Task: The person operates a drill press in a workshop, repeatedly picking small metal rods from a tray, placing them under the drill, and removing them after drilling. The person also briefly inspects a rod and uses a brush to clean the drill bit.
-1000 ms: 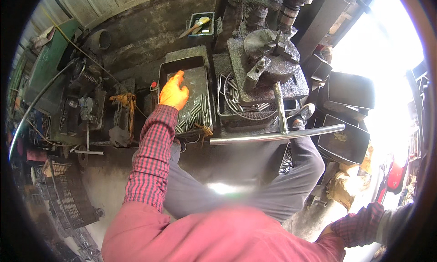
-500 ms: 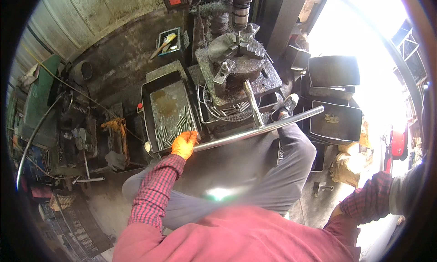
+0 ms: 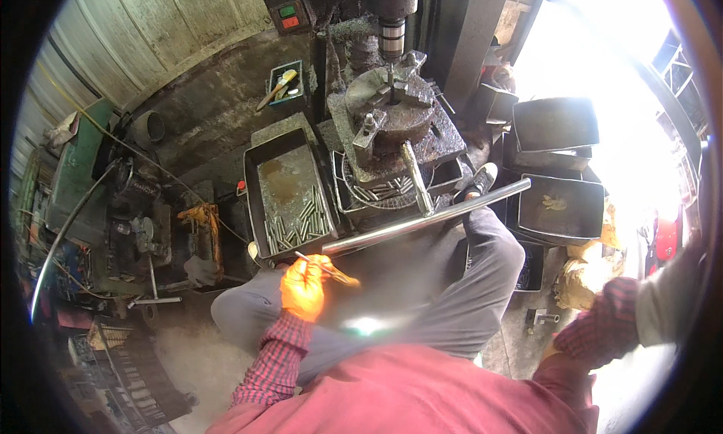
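My left hand (image 3: 303, 289), in an orange glove, is raised in front of the metal tray (image 3: 252, 200). Its fingers are closed on a slim piece (image 3: 329, 269) with a pale tip and a wider brownish end; its kind is unclear. Short metal pins (image 3: 309, 221) lie in the tray. Just beyond the hand, a long shiny bar (image 3: 429, 219) joins a lever below the round chuck fixture (image 3: 392, 106), under the drill press spindle (image 3: 392, 36). My right arm (image 3: 602, 325) reaches to the far right edge, ending in grey cloth; its fingers are hidden in the dark rim.
More pins lie in a wire basket (image 3: 376, 191) under the fixture. A small box (image 3: 288, 87) with a paintbrush stands behind the tray. Dark bins (image 3: 561, 206) are stacked at the right. Machinery and hoses (image 3: 139, 230) crowd the left. My legs straddle the space below the bar.
My left hand has drawn back from the tray's near edge toward me, and a slim piece now shows in its fingers. The view has shifted slightly. The right arm stays at the far right.
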`<state>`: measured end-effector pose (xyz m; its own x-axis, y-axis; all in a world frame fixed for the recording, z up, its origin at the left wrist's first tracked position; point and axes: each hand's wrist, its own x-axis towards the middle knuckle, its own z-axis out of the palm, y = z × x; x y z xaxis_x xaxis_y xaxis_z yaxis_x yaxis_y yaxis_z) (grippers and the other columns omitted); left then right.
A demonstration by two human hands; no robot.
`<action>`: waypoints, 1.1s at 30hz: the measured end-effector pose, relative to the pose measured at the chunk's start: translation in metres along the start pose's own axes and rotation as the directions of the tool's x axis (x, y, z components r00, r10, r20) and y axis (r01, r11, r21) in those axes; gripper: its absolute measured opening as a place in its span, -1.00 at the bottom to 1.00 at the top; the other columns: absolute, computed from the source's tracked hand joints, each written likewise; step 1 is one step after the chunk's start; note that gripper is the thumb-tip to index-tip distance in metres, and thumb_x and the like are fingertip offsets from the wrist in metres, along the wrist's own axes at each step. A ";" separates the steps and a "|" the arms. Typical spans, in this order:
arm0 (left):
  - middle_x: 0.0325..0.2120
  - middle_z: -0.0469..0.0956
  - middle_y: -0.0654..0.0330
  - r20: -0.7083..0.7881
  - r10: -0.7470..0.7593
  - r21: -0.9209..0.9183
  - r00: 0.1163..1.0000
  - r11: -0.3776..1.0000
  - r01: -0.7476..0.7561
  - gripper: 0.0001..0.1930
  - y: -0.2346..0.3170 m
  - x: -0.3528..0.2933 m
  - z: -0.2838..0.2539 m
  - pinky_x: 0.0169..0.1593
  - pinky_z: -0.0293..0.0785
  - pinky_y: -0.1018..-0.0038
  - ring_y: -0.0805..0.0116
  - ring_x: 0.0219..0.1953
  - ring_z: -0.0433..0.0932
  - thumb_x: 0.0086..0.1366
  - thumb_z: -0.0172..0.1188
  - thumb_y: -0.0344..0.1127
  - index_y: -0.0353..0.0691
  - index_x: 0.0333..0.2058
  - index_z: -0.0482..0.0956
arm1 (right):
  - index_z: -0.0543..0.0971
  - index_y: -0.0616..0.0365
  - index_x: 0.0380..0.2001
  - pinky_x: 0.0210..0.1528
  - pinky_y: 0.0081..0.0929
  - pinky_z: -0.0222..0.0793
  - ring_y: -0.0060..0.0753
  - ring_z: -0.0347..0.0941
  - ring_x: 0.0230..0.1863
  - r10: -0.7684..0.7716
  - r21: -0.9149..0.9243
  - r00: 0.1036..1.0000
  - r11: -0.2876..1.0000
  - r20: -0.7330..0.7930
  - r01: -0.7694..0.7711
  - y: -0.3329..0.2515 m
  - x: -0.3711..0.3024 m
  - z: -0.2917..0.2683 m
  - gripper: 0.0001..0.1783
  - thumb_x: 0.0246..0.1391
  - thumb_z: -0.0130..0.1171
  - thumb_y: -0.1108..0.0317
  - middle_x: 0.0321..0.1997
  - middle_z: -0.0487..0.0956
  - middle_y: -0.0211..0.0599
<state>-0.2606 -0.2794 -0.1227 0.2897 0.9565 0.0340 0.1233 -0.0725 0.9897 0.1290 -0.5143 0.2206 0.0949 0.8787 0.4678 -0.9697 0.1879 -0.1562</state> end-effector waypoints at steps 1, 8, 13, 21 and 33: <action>-0.25 0.75 0.16 0.054 -0.031 -0.178 0.998 0.983 0.040 -0.71 0.017 -0.008 0.010 -0.17 0.66 0.50 0.43 -0.27 0.72 0.62 0.09 -0.21 -0.31 -0.05 0.68 | 0.51 0.20 0.06 0.07 -0.21 0.46 -0.21 0.57 0.02 -0.259 -0.335 0.963 0.916 -0.075 0.220 0.007 -0.001 -0.024 -0.58 0.49 0.00 0.04 -0.01 0.57 -0.22; -0.33 0.73 0.10 0.513 0.020 -0.292 0.858 0.944 0.153 -0.63 0.131 0.035 0.060 -0.27 0.61 0.50 0.45 -0.39 0.66 0.63 0.06 -0.14 -0.37 -0.13 0.65 | 0.11 0.28 0.57 0.63 -0.24 -0.07 -0.19 0.08 0.62 0.256 -0.905 0.903 0.164 -0.345 -0.392 0.140 -0.024 -0.214 0.18 0.10 0.51 -0.05 0.59 0.25 -0.07; -0.28 0.75 0.10 0.587 0.017 -0.290 0.809 0.938 0.191 -0.62 0.156 0.085 0.084 -0.26 0.63 0.52 0.42 -0.35 0.71 0.63 0.07 -0.10 -0.36 -0.06 0.65 | 0.30 0.28 0.45 0.32 -0.41 0.31 -0.44 0.39 0.27 0.108 -0.837 0.859 0.192 -0.500 -0.512 0.195 -0.011 -0.234 -0.22 0.31 0.35 0.17 0.27 0.52 -0.25; -0.09 0.75 0.05 0.196 0.220 -0.430 0.955 0.895 -0.118 -0.55 0.120 0.078 0.064 0.06 0.65 0.40 0.34 -0.10 0.72 0.63 0.07 -0.10 -0.38 0.20 0.58 | 0.65 0.25 0.00 -0.34 -0.31 0.44 -0.38 0.50 -0.47 -0.333 -0.713 0.747 -0.242 -0.576 -0.658 0.158 0.063 -0.229 -0.39 0.44 0.09 -0.17 -0.51 0.54 -0.37; -0.12 0.75 0.06 0.000 0.186 -0.429 0.983 0.888 -0.168 -0.62 0.093 0.070 0.015 0.01 0.64 0.42 0.36 -0.14 0.72 0.62 0.09 -0.20 -0.38 0.18 0.61 | 0.67 0.17 -0.27 -0.44 -0.20 0.41 -0.20 0.52 -0.57 0.088 -0.642 0.839 -0.688 -0.536 -0.338 0.162 0.089 -0.174 -0.43 0.50 -0.01 -0.12 -0.64 0.50 -0.28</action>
<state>-0.2145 -0.2238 -0.0301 0.3071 0.9266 0.2171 -0.3464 -0.1036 0.9323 0.0195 -0.3297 0.0856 0.1152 0.9895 -0.0875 0.7800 -0.1446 -0.6088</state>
